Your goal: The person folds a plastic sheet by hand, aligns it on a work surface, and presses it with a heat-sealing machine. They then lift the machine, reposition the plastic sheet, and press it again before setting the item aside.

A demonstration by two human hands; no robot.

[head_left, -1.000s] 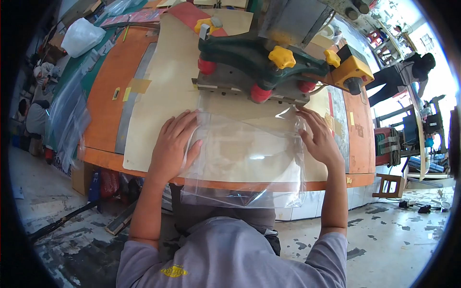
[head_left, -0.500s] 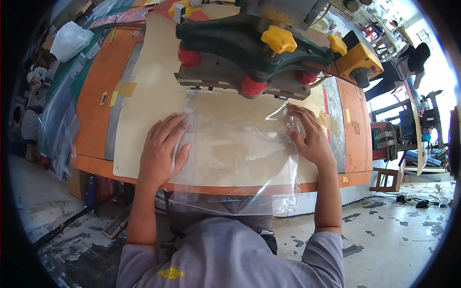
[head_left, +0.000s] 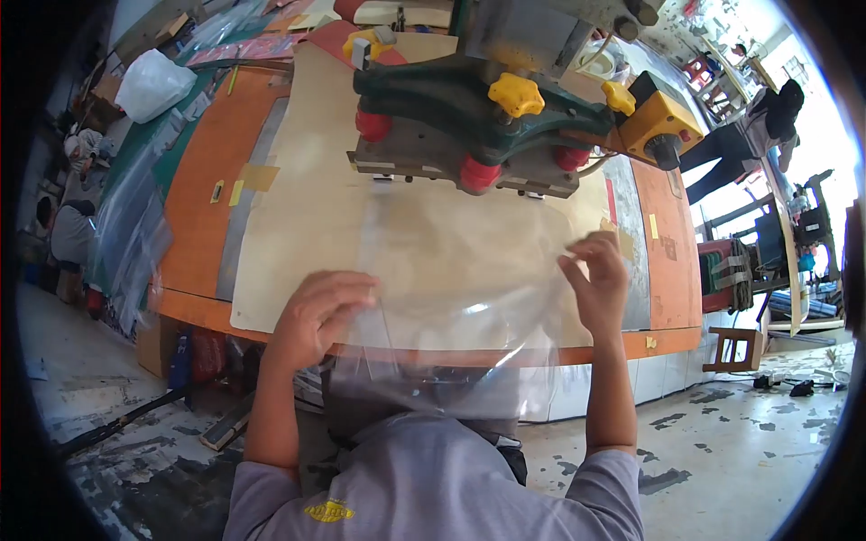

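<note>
A clear plastic sheet (head_left: 478, 329), blurred and rippled, spreads across the cream board (head_left: 298, 225) and droops over the table's front edge towards my lap. My left hand (head_left: 323, 316) is closed with its fingertips pinched at the sheet's left edge. At the right side, my right hand (head_left: 599, 279) is raised, thumb and bent fingers apart, close to the sheet's right edge. No grip on the plastic shows there. Beyond the sheet stands a press head (head_left: 469, 108) with a dark green frame, yellow knobs and red round mounts, its flat bar above the board.
An orange control box (head_left: 663, 126) with a black knob juts from the press's right side. Clear plastic film (head_left: 135, 225) and a white plastic bag (head_left: 155, 86) lie at the left. Another person (head_left: 753, 131) stands at the far right. A small wooden stool (head_left: 732, 350) is on the floor.
Both hands have moved nearer to me, the left now pinching the sheet's edge and the right lifted with fingers apart. The sheet has slid towards me, away from the press bar.
</note>
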